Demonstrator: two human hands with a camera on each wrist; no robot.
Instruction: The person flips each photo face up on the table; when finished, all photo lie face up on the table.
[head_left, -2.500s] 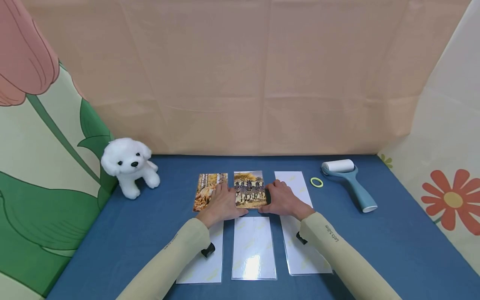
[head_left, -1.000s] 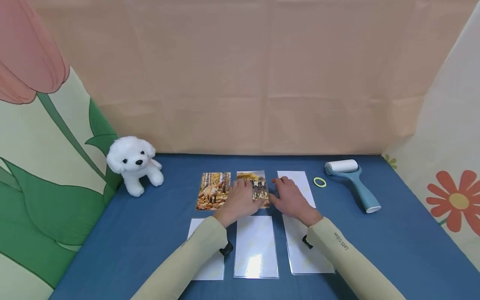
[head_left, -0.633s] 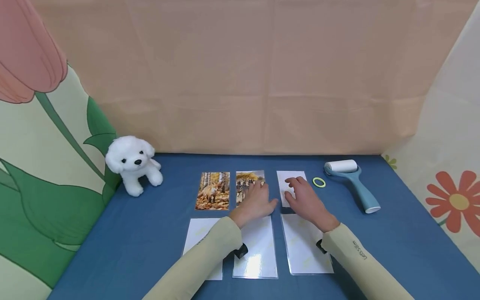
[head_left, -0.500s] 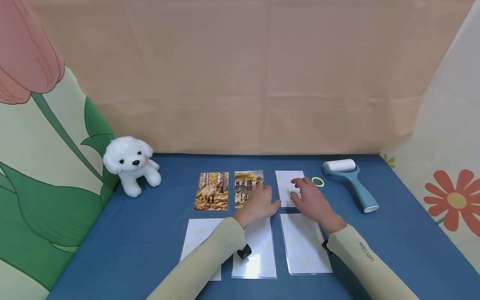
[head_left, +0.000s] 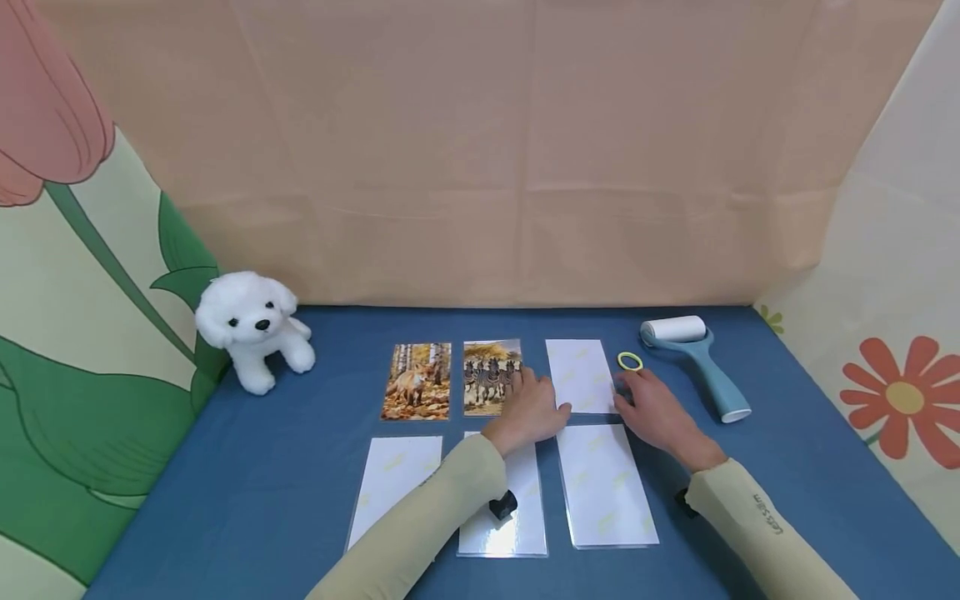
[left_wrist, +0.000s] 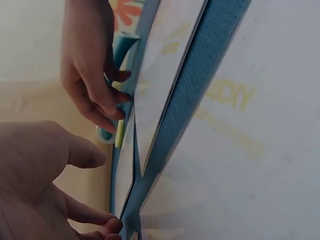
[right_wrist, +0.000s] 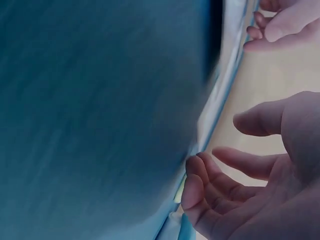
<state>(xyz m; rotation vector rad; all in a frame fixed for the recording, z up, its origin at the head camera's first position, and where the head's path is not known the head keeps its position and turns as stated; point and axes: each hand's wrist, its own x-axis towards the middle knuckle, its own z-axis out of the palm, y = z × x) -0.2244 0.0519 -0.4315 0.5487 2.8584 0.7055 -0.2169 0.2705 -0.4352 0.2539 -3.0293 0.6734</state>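
Note:
My left hand [head_left: 528, 410] is over the right edge of the zebra photo [head_left: 489, 383], its fingers relaxed and the thumb pointing toward a white card [head_left: 581, 375]. In the left wrist view, nothing sits between that hand's thumb and fingers [left_wrist: 95, 217]. Beyond the card's right edge is my right hand [head_left: 660, 412], fingertips close to a yellow-green ring [head_left: 629, 361]. The right wrist view shows its fingers [right_wrist: 195, 200] loosely bent, holding nothing; whether they touch the table cannot be made out. Left of the zebra photo lies a fox photo [head_left: 417, 383].
Three clear-edged white sheets form the front row: left [head_left: 393, 475], middle [head_left: 525, 492], partly under my left forearm, and right [head_left: 607, 487]. A blue-handled lint roller [head_left: 701, 362] lies at the right. At the back left sits a white plush dog [head_left: 255, 333]. A beige cloth [head_left: 450, 167] hangs behind.
My hands have left the two sides of the zebra photo. The left has shifted right across it; the right has moved over the white card to its far side, near the ring.

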